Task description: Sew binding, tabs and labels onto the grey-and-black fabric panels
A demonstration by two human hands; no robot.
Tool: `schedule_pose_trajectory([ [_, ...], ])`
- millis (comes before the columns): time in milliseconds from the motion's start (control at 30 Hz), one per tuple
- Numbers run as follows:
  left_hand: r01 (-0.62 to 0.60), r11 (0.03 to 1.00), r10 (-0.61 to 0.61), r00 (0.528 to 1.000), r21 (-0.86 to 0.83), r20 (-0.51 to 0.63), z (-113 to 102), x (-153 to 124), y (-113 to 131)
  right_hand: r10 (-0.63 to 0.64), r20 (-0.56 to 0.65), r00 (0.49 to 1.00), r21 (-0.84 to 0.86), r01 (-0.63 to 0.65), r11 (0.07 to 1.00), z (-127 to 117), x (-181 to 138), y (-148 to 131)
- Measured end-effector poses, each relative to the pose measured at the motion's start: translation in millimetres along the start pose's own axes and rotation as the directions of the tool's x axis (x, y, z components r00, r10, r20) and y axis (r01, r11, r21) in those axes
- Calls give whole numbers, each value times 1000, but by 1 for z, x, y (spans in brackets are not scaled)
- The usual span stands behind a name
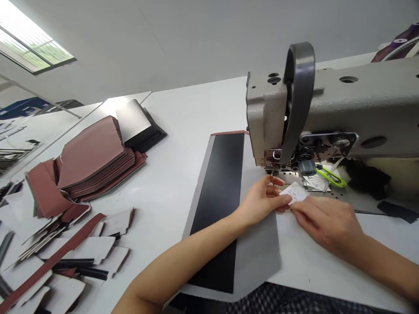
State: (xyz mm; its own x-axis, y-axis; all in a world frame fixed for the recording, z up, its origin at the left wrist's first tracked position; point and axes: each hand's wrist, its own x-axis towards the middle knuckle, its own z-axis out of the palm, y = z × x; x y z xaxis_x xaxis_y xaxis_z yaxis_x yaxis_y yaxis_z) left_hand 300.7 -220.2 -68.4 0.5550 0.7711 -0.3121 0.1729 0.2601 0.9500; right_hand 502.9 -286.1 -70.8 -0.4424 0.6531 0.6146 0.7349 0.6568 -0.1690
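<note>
White label point(293, 192): small, flat, pale and clean-looking, set at a slant, with short lines of dark print toward its left side; the wording is too small to read. Position: between the two hands, below and right of the sewing machine's point(360, 102) needle area, which lies at 11 o'clock from it.

Left hand point(260, 198), at 8 o'clock from the label: thumb and fingers closed on its left edge. Right hand point(330, 220), at 4 o'clock: thumb and forefinger pinched at its lower right corner, remaining fingers curled.

Grey fabric panel point(262, 255), at 8 o'clock: fine textured weave, maroon edging at its far end, a smooth black strip point(218, 183) with slight sheen running lengthwise. The left forearm crosses over it.

At 2 o'clock: yellow-green thread snips point(335, 179) resting on a pile of white slips point(316, 185). Well apart, between 9 and 10 o'clock: a stack of maroon panels point(93, 148) on the white tabletop point(170, 183).
</note>
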Motion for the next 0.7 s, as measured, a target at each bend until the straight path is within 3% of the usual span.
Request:
schedule_pose_trajectory([
  [67, -69, 970, 90, 993, 234, -79, -14, 0, 2, -72, -4, 997, 20, 72, 997, 0, 1, -6],
  [100, -94, 903, 152, 982, 418, -109, -23, -1, 4, -61, 3, 998, 21, 61, 998, 0, 1, -6],
  [167, -98, 652, 289, 949, 752, -127, -41, -2, 5, -4, 23, 1000, 0, 4, 1000, 3, 0, 0],
  [233, -102, 392, 425, 902, 914, -82, -54, -2, 2, 17, 41, 999, -29, -16, 999, 7, -2, 6],
  [300, -189, 231, 531, 846, 954, 39, -60, -1, -6, -2, 63, 998, -39, 5, 999, 13, -4, 11],
  [433, -411, 76, 561, 771, 908, 302, -57, -2, -26, -29, 126, 992, -74, 38, 997, 22, -2, 13],
  [600, -412, -42, 577, 734, 910, 358, -53, -9, -32, -23, 188, 982, -146, 51, 988, 30, 9, 17],
  [700, -407, -51, 554, 748, 912, 365, -54, -10, -30, -7, 242, 970, -165, 48, 985, 37, 14, 20],
])
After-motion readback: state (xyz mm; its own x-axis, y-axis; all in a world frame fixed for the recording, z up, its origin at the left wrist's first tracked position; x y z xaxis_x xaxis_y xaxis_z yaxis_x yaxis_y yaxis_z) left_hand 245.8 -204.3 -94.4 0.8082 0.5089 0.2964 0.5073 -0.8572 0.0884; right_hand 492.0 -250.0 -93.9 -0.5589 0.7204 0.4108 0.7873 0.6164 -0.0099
